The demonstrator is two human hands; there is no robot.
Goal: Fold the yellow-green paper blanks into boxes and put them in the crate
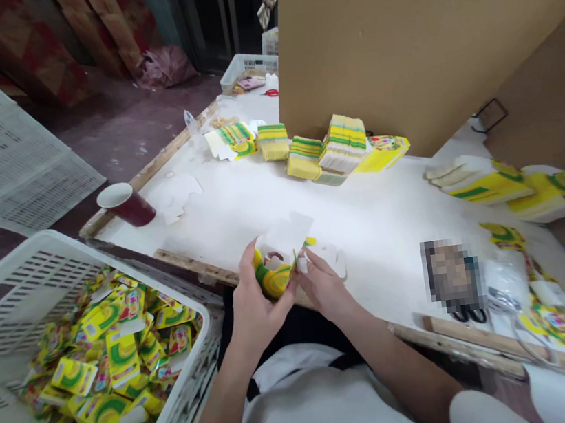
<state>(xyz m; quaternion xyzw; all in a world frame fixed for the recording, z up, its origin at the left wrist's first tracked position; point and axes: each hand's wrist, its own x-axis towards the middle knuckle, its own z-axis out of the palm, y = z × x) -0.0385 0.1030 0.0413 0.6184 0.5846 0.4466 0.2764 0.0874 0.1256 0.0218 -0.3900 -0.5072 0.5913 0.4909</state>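
Observation:
A yellow and green carton (275, 280) with white inner flaps stands open between my two hands, over the table's front edge. My left hand (257, 305) is wrapped round its left side and underside, thumb toward the right. At its right edge, the fingers of my right hand (320, 283) pinch a white flap. Just behind my right hand, a white cut-out piece (335, 260) lies on the white table (240, 206). Bundled flat yellow and green cartons (342, 144) stand farther back.
A white basket (199, 312) of small yellow packs (123, 357) stands at the left. Also there: a maroon cup (128, 205), a tall cardboard panel (396, 44), carton stacks (497, 183) at the right, black scissor handles (470, 315) and a wooden edge strip (476, 335).

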